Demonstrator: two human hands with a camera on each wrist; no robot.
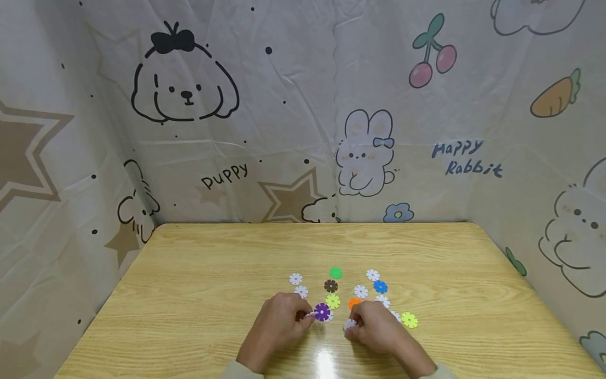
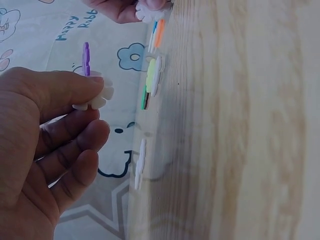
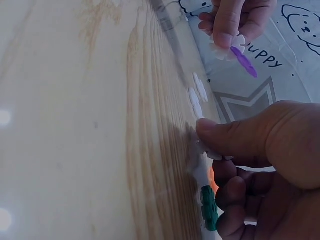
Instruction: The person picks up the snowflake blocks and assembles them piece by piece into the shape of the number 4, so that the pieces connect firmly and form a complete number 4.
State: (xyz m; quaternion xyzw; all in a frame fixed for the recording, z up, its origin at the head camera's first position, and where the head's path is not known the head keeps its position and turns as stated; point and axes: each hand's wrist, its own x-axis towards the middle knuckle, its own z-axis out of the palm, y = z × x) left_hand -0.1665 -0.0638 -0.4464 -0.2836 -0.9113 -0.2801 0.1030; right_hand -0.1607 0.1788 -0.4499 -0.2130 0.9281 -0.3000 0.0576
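Note:
My left hand (image 1: pixel 283 319) pinches a white snowflake building disc (image 2: pixel 103 96) between thumb and forefinger. A purple snowflake disc (image 1: pixel 322 312) is joined to it crosswise at the edge, and both are raised off the table in the left wrist view. Between the thumb and fingers of my right hand (image 1: pixel 376 325) is another white snowflake disc (image 1: pixel 349 325), partly covered by the fingertips. Beyond the left hand lie a yellow-green disc (image 1: pixel 333 301), a brown disc (image 1: pixel 331 286) and a green disc (image 1: pixel 335 272). An orange disc (image 1: pixel 354 303) lies just past the right hand.
On the wooden table (image 1: pixel 189 295), more discs lie flat: a blue disc (image 1: pixel 380 287), a yellow disc (image 1: pixel 409 320) right of the right hand, and several white discs (image 1: pixel 361 291). A printed cloth curtain (image 1: pixel 284 131) surrounds the back and sides.

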